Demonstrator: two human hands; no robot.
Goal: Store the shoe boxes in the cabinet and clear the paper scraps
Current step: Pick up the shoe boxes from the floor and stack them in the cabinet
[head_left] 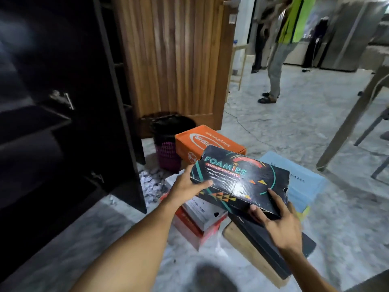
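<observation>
The black shoe box is printed cardboard with a slight sheen, its edges worn rough. The orange box looks like matt cardboard. The floor is polished, marbled stone. The door is ribbed, varnished wood. The cabinet has a dark smooth laminate and metal hinges. The bin is purple plastic mesh, lined with glossy black film.

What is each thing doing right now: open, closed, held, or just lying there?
black shoe box: closed, held up by left hand and right hand.
cabinet: door open.
orange box: closed, on the floor.
light blue box: closed, on the floor.
paper scraps: scattered on the floor by the cabinet.
bin: upright, black bag inside.
</observation>
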